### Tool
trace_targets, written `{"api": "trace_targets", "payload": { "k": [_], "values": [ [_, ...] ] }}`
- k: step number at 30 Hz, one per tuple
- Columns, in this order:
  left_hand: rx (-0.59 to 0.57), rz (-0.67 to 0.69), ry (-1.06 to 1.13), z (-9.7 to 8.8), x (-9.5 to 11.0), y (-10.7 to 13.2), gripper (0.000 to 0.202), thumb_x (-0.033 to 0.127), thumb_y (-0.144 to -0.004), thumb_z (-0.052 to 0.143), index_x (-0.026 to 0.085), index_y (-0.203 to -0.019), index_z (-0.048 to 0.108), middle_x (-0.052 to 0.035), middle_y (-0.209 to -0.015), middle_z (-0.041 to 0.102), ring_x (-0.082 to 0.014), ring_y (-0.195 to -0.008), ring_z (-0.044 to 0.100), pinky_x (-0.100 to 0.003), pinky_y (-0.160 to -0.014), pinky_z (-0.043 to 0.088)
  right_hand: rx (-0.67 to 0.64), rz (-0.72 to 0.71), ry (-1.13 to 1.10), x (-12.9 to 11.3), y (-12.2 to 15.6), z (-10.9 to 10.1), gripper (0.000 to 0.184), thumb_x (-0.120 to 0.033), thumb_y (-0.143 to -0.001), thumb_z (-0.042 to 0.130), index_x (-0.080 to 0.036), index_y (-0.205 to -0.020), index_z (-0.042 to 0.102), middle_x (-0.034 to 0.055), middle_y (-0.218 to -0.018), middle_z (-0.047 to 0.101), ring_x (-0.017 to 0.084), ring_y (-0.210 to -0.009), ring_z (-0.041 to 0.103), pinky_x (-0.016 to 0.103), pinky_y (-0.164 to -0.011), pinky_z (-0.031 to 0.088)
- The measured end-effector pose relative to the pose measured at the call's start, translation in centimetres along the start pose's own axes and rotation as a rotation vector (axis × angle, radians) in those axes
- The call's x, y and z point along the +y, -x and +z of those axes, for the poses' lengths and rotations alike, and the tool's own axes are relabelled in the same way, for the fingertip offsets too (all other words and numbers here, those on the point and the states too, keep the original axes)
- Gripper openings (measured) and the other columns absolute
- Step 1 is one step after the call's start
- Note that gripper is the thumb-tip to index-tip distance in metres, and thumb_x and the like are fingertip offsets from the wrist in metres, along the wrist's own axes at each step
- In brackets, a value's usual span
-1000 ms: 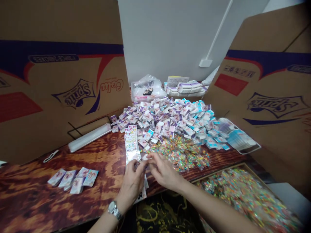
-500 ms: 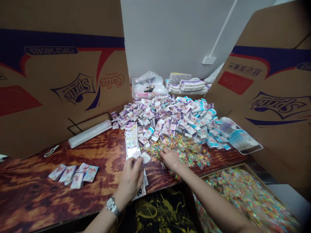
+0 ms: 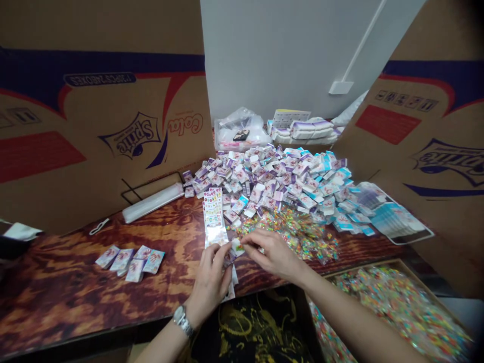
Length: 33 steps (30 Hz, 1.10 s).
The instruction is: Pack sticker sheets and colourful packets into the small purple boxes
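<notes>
head view had a small carton point(image 3: 229, 258) at the dial's centre, over the desk point(image 3: 177, 227), with the left hand point(image 3: 212, 275) keeping its grip closed on it from 7 o'clock. the right hand point(image 3: 278, 254) met the carton's white flap point(image 3: 236, 244) from 3 o'clock, fingers bunched; a speck of yellow-green showed there, but i could not tell whether that grip held anything, since the fingertips hid it. a sticker strip point(image 3: 215, 217) ran off toward 11 o'clock, partly covered by the left hand. heaped cartons point(image 3: 280, 181) crowded 1 o'clock, with sweet packets point(image 3: 298, 234) at 2, and a small group of cartons point(image 3: 130, 261) lay at 9. a tall printed box point(image 3: 94, 116) blocked 10 o'clock and a second box point(image 3: 446, 131) 2 o'clock, both cut off. the right forearm point(image 3: 351, 317) hid part of a shallow box point(image 3: 397, 261) at 4 o'clock. a dark object point(image 3: 15, 247) at the left edge was cut off, unclear.
</notes>
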<state>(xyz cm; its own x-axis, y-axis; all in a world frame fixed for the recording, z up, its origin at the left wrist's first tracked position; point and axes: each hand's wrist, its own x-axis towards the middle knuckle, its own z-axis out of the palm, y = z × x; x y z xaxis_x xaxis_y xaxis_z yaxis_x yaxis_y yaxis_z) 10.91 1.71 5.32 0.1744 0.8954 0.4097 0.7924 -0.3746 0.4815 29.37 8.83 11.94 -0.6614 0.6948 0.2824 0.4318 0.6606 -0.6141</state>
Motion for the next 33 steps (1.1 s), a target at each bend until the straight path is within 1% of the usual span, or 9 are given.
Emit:
{"api": "trace_targets", "payload": {
  "k": [5, 10, 12, 15, 20, 23, 27, 30, 33],
  "values": [
    [0.034, 0.001, -0.008, -0.1, -0.1, 0.7, 0.048, 0.009, -0.085, 0.045, 0.018, -0.131, 0.035, -0.0132, -0.117, 0.042, -0.0241, -0.112, 0.044, -0.04, -0.095, 0.042, -0.02, -0.01, 0.117, 0.0, 0.1, 0.7, 0.01, -0.015, -0.084, 0.051, -0.018, -0.087, 0.061, 0.0017, -0.077, 0.062, 0.014, -0.072, 0.054, 0.024, -0.066, 0.039],
    [0.04, 0.004, 0.014, 0.1, -0.1, 1.0, 0.048, 0.009, -0.086, 0.045, 0.018, -0.132, 0.035, -0.0127, -0.117, 0.041, -0.0229, -0.112, 0.044, -0.04, -0.095, 0.043, -0.119, -0.032, 0.185, -0.8, -0.2, 0.2, 0.008, -0.015, -0.083, 0.052, -0.017, -0.083, 0.06, 0.0013, -0.076, 0.059, 0.012, -0.069, 0.053, 0.023, -0.065, 0.038],
    [0.052, 0.015, 0.028, 0.2, -0.1, 1.0, 0.049, 0.008, -0.086, 0.046, 0.018, -0.132, 0.034, -0.0127, -0.118, 0.041, -0.0225, -0.112, 0.043, -0.04, -0.095, 0.042, -0.145, -0.071, 0.243, -1.1, -0.4, 0.1, 0.007, -0.018, -0.084, 0.054, -0.017, -0.084, 0.06, 0.0021, -0.078, 0.059, 0.013, -0.07, 0.052, 0.023, -0.063, 0.037],
    [0.085, 0.025, 0.044, 0.2, -0.1, 0.9, 0.05, 0.006, -0.085, 0.046, 0.018, -0.133, 0.034, -0.0128, -0.118, 0.042, -0.0223, -0.113, 0.043, -0.04, -0.097, 0.041, -0.139, -0.134, 0.345, -1.2, -0.5, 0.1, 0.013, -0.022, -0.088, 0.05, -0.018, -0.085, 0.062, 0.0029, -0.08, 0.057, 0.014, -0.071, 0.051, 0.024, -0.062, 0.036],
    [0.094, 0.053, 0.083, 0.0, -0.2, 0.9, 0.05, 0.004, -0.084, 0.047, 0.018, -0.131, 0.036, -0.0123, -0.118, 0.043, -0.0216, -0.114, 0.043, -0.038, -0.097, 0.042, -0.193, -0.295, 0.353, -0.6, 0.0, 0.1, 0.021, -0.023, -0.092, 0.044, -0.024, -0.097, 0.064, 0.0018, -0.077, 0.055, 0.015, -0.074, 0.048, 0.025, -0.065, 0.037],
    [0.096, 0.055, 0.103, -0.3, -0.1, 1.0, 0.05, 0.004, -0.084, 0.047, 0.017, -0.131, 0.036, -0.0125, -0.119, 0.044, -0.0216, -0.115, 0.043, -0.038, -0.098, 0.041, -0.169, -0.287, 0.315, -0.4, 0.4, 0.0, 0.023, -0.024, -0.093, 0.043, -0.023, -0.108, 0.061, 0.0032, -0.081, 0.057, 0.015, -0.077, 0.049, 0.026, -0.067, 0.038],
    [0.096, 0.073, 0.125, -0.4, 0.0, 1.1, 0.049, 0.004, -0.084, 0.047, 0.017, -0.13, 0.036, -0.0127, -0.118, 0.045, -0.0213, -0.115, 0.043, -0.037, -0.097, 0.042, -0.182, -0.29, 0.302, -0.4, 0.5, -0.2, 0.023, -0.026, -0.093, 0.043, -0.023, -0.107, 0.061, 0.0039, -0.083, 0.057, 0.015, -0.079, 0.049, 0.026, -0.067, 0.039],
    [0.09, 0.066, 0.131, -0.4, 0.0, 1.2, 0.049, 0.005, -0.084, 0.046, 0.017, -0.131, 0.035, -0.0131, -0.118, 0.045, -0.0217, -0.115, 0.044, -0.037, -0.097, 0.042, -0.197, -0.301, 0.373, -0.5, 0.5, -0.4, 0.02, -0.026, -0.092, 0.045, -0.024, -0.104, 0.062, 0.0033, -0.081, 0.056, 0.015, -0.077, 0.049, 0.026, -0.065, 0.037],
    [0.075, 0.054, 0.126, -0.4, -0.1, 1.4, 0.051, 0.005, -0.084, 0.045, 0.018, -0.132, 0.033, -0.0135, -0.118, 0.044, -0.0225, -0.115, 0.044, -0.038, -0.096, 0.043, -0.195, -0.325, 0.521, -0.9, 0.4, -0.5, 0.017, -0.024, -0.091, 0.047, -0.022, -0.101, 0.061, 0.0028, -0.076, 0.055, 0.016, -0.074, 0.048, 0.027, -0.063, 0.035]
  ]
}}
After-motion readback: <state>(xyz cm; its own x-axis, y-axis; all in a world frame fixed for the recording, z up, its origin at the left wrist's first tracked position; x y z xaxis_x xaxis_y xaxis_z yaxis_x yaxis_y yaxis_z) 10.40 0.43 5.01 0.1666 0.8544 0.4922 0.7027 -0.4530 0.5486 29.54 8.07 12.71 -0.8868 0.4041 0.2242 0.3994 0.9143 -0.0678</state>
